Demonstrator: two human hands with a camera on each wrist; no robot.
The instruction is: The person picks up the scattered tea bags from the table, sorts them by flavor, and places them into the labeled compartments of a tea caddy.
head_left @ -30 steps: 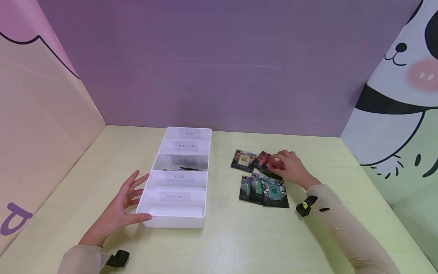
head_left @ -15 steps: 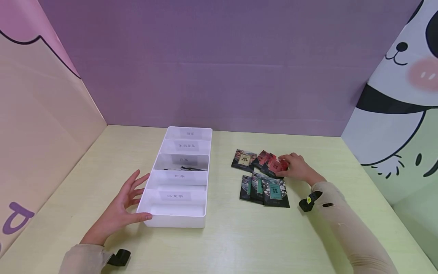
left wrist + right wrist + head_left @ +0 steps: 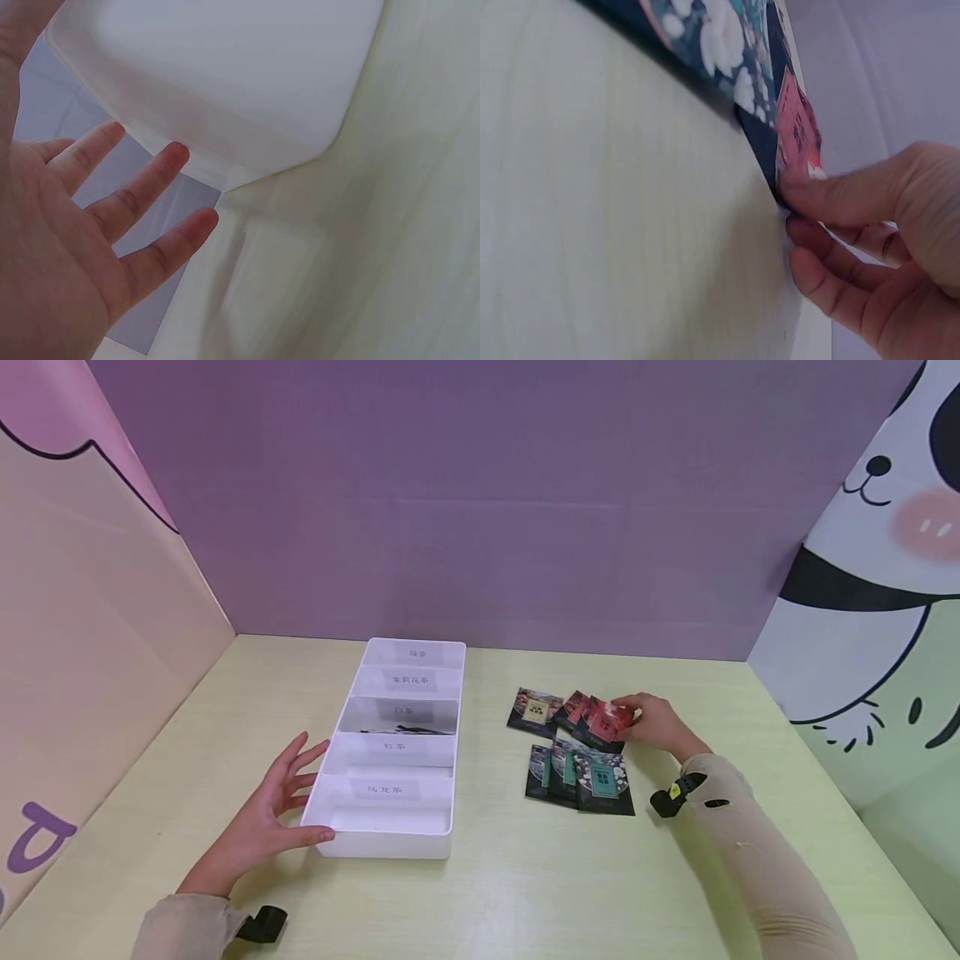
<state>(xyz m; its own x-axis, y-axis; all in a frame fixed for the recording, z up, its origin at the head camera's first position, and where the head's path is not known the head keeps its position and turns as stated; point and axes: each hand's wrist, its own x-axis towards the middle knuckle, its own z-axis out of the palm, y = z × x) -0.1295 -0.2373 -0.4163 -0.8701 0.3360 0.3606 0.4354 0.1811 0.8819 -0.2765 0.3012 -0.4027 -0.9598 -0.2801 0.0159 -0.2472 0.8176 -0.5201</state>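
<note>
A white divided box (image 3: pixel 382 846) with labelled compartments stands left of centre in the head view. My left hand (image 3: pixel 258 822) is at its near left corner, fingers spread and thumb on the rim; in the left wrist view its fingertips (image 3: pixel 176 156) lie beside the box wall (image 3: pixel 240 142). To the right, my right hand (image 3: pixel 662 727) pinches the right edge of a red-labelled tea sachet (image 3: pixel 602 722). The right wrist view has the thumb (image 3: pixel 817 196) on top of that sachet and curled fingers at its edge. Another red-labelled sachet (image 3: pixel 572 706) is partly covered by it.
Several green-labelled sachets (image 3: pixel 603 781) overlap in front of the red ones. A sachet with a cream label (image 3: pixel 535 711) lies to their left. Dark-edged packets (image 3: pixel 420 730) show in the box's middle compartment. A purple wall (image 3: pixel 510 527) closes off the table's back.
My right hand has drawn back slightly to the right, from over the red-labelled sachets to the right edge of the top one, uncovering its label. The left hand and box stay in place.
</note>
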